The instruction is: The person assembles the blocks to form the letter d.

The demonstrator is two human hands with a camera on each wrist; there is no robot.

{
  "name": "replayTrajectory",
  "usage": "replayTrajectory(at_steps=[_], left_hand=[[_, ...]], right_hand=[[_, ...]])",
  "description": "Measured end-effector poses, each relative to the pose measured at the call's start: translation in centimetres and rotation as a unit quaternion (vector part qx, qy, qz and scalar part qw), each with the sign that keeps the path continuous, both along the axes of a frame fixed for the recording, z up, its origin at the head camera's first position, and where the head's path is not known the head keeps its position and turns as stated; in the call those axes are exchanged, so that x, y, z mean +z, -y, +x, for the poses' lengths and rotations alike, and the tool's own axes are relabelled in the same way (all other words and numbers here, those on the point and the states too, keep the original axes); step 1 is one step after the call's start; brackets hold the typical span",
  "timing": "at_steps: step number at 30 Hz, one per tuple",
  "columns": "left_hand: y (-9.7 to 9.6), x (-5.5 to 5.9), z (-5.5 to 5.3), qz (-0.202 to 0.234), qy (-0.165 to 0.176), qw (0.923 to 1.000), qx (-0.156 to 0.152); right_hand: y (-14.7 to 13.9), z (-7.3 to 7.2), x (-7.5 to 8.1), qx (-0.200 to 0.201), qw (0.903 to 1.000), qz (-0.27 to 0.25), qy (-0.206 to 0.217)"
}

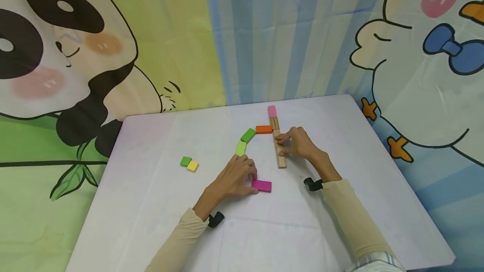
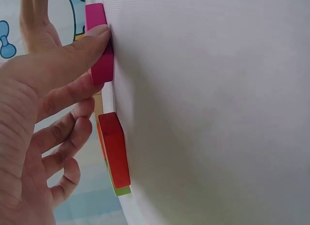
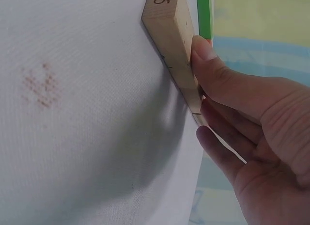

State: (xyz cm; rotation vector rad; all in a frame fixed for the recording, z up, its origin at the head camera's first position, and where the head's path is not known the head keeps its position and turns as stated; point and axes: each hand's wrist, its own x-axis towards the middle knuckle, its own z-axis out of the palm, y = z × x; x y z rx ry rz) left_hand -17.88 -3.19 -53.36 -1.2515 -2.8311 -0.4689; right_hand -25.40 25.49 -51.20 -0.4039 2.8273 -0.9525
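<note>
In the head view my left hand [image 1: 235, 177] pinches a magenta block [image 1: 262, 186] by its left end, thumb along the near side. The thumb lies across this magenta block [image 2: 102, 67] in the left wrist view, and a red block [image 2: 115, 150] stands beside the other fingers; the hand hides it from the head camera. My right hand [image 1: 300, 143] touches a straight row of wooden blocks [image 1: 281, 160] from the right. Thumb and fingertips rest along one side of the wooden row [image 3: 174, 40], spaced apart, in the right wrist view.
A pink block [image 1: 272, 111] tops the wooden row. An orange block [image 1: 264, 129], a green block [image 1: 248, 135] and a lime block [image 1: 240, 148] curve leftward from it. Farther left lie a small green block [image 1: 185, 161] and a yellow block [image 1: 193, 166] on the white table [image 1: 151, 221].
</note>
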Motion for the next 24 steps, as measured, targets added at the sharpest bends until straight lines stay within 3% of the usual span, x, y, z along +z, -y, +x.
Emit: replayTrajectory(at_steps=[24], left_hand=[[-0.9,-0.1,-1.7,0.0,-0.015,0.9993,0.035]], right_hand=[[0.1,0.0,0.1,0.005,1.0,-0.001,0.002]])
